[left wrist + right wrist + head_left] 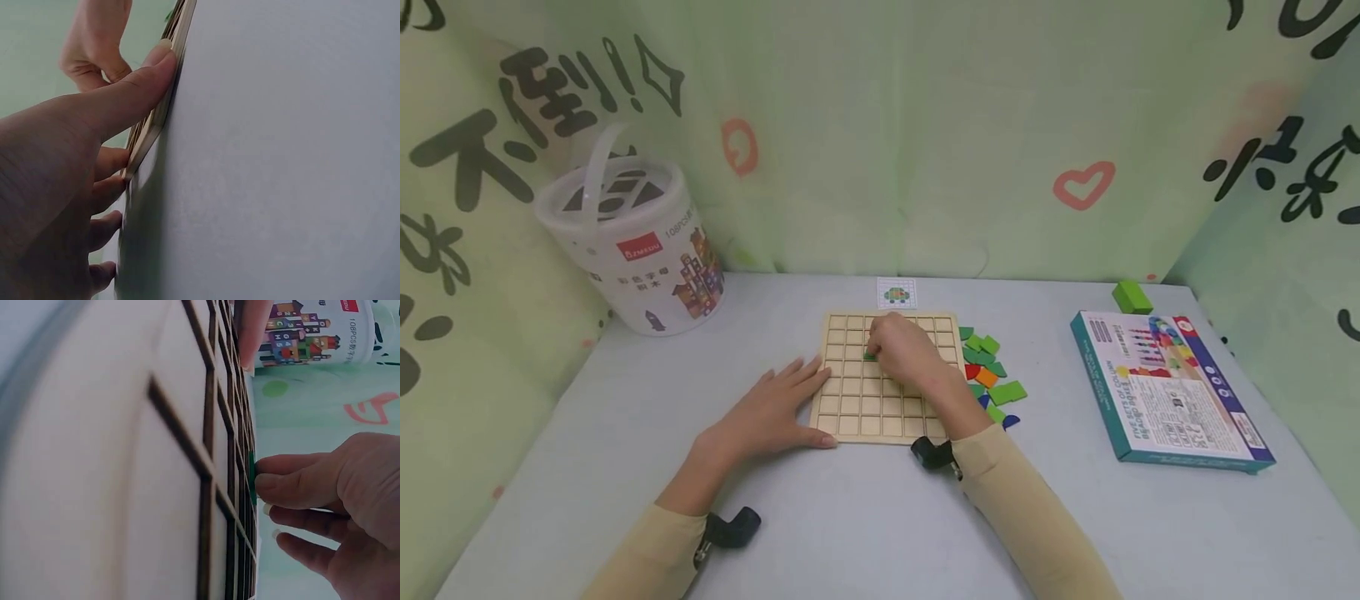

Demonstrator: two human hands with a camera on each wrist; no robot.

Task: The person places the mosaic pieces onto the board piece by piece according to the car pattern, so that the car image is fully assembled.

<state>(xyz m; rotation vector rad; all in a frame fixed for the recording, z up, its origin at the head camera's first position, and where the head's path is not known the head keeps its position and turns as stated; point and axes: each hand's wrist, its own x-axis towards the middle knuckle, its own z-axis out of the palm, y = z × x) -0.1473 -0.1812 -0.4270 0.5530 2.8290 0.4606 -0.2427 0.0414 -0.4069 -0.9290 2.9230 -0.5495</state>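
A wooden grid board (870, 407) with square cells lies flat on the table. My left hand (772, 410) is spread at its left side, fingertips touching the edge and thumb at the near corner; in the left wrist view the thumb (134, 94) rests against the board's edge (145, 142). Over the board, my right hand (910, 350) pinches a small green piece (869, 357) between thumb and forefinger. The right wrist view has this green piece (252, 478) at the grid surface; its full shape is hidden. Several coloured pieces (1006, 392) lie right of the board.
Behind the board is a small card (897, 293) with a coloured picture on a grid. A white bucket (647, 267) stands at the back left. At the right lie a flat box (1172, 400) and a green block (1131, 297). A printed curtain (925, 167) hangs behind.
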